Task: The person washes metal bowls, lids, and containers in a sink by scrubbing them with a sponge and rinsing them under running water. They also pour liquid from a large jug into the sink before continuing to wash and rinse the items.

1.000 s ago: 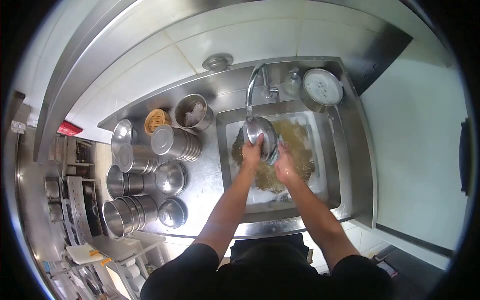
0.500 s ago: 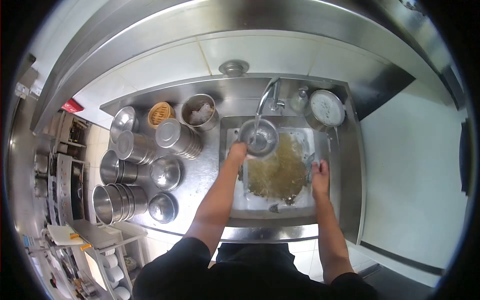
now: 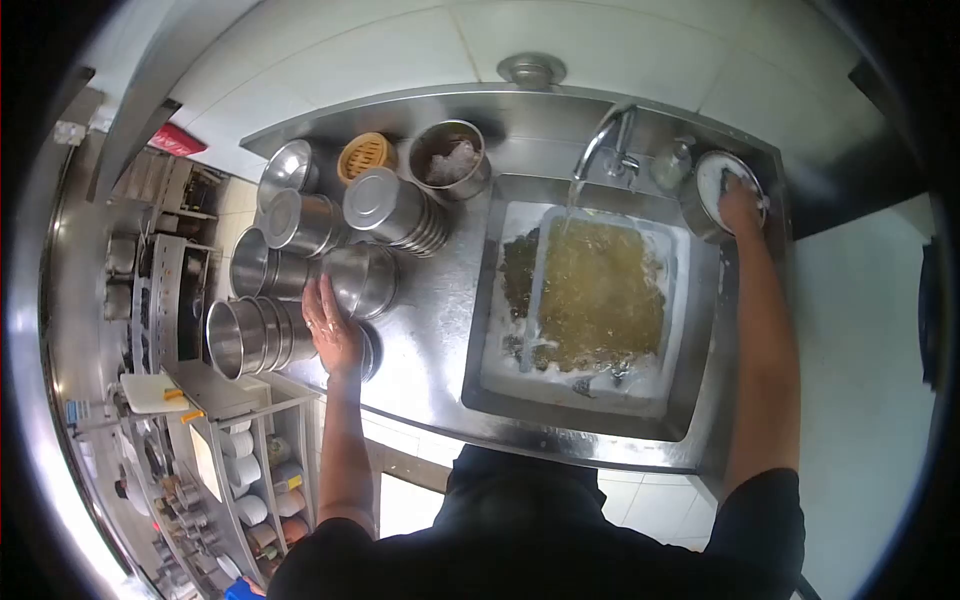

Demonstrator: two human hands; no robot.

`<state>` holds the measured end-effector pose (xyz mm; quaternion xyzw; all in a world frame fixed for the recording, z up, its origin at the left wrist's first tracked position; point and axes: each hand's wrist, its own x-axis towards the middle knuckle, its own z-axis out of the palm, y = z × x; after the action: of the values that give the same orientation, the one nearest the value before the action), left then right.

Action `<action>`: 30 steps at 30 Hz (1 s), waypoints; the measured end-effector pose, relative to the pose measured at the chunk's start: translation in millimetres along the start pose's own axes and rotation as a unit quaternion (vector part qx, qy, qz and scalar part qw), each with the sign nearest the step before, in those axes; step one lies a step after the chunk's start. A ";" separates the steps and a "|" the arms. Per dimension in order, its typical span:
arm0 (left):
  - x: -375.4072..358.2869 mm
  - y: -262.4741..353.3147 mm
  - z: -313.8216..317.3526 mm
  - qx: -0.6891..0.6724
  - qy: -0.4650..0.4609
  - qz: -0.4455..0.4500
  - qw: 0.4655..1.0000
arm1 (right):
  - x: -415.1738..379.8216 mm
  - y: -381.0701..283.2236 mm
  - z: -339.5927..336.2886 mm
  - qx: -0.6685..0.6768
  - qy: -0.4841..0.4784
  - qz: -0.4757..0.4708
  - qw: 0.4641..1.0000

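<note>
My left hand has its fingers stretched out beside an upturned steel bowl on the left counter; it may touch the rim. Another bowl lies partly hidden behind that hand. At the far right, my right hand reaches into a steel pot of foamy water. Its fingers are closed round something dark, too hidden to name. Between the hands, water runs from the faucet into the sink, where a tub sits in brownish, sudsy water.
Stacked steel pots and lidded containers crowd the left counter. Behind them stand a round bamboo steamer and a pot holding a clear bag. A soap bottle is right of the faucet. Shelves with bowls are at lower left.
My left hand has moved from the faucet to the left counter and let go of the bowl it held. My right hand has gone from the sink's right side up into the foamy pot. The view has shifted.
</note>
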<state>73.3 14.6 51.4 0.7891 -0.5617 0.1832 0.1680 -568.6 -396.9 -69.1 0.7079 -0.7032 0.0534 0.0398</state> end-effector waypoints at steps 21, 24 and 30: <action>-101.0 372.9 289.0 -0.107 -0.612 0.144 0.770 | -331.4 -90.9 -74.6 0.482 -0.100 0.231 0.839; -126.2 353.9 317.2 -0.125 -0.554 0.092 0.818 | -381.3 -93.2 -35.3 0.514 -0.142 0.221 0.817; -69.2 301.3 219.0 -0.538 -0.541 -0.188 0.619 | -367.9 -128.5 -37.8 0.594 -0.080 0.230 0.767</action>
<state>-211.2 -125.6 -155.7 0.6028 -0.3882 -0.6470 0.2594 -442.9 -26.2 -77.6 0.4088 -0.6735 0.4110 -0.4586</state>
